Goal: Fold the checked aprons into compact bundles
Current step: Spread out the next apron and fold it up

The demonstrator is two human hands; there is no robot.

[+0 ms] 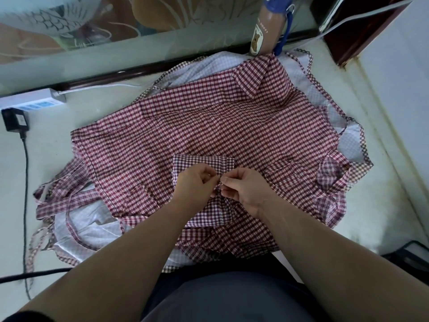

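Observation:
A pile of red-and-white checked aprons (209, 122) lies spread over the pale surface, white lining showing at its edges. On top, near me, sits a small folded checked bundle (202, 162). My left hand (192, 182) and my right hand (243, 189) meet at the bundle's near side. Both hands have curled fingers and pinch a thin checked strap (218, 189) between them. Loose checked straps (69, 201) trail off the pile to the left.
A white power strip (32, 102) and a black adapter (15, 119) with a cable lie at the left. A brown bottle with a bear label (261, 36) stands behind the pile, against a glass panel. A raised ledge (380, 135) runs along the right.

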